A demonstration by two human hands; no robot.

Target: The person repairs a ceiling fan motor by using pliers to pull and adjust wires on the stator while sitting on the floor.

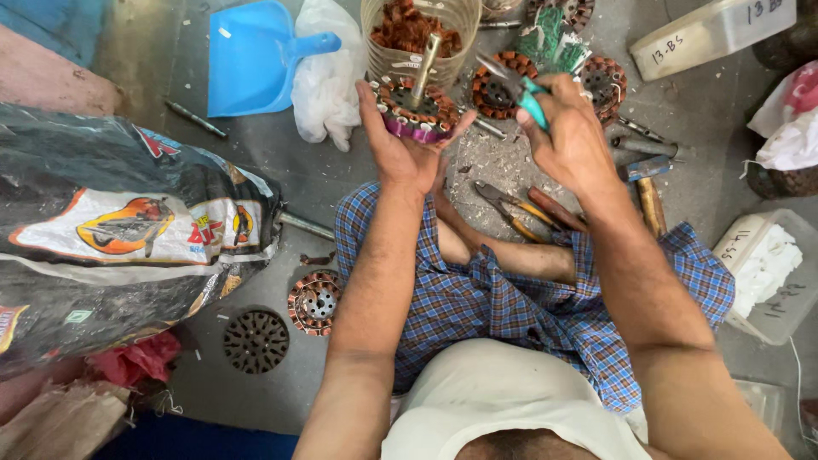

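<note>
Motor stator (415, 109), shaft upright, rests in your left hand (407, 145) above the floor; your right hand (569, 136), just beside it, grips teal-handled pliers (518, 89) pointing toward it.

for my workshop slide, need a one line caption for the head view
Left hand steadies a round copper-wound motor stator while right hand grips teal-handled pliers.

Bright, even daylight from above, soft shadows, sharp centre, slight wide-angle stretch and blur toward the edges.
</note>
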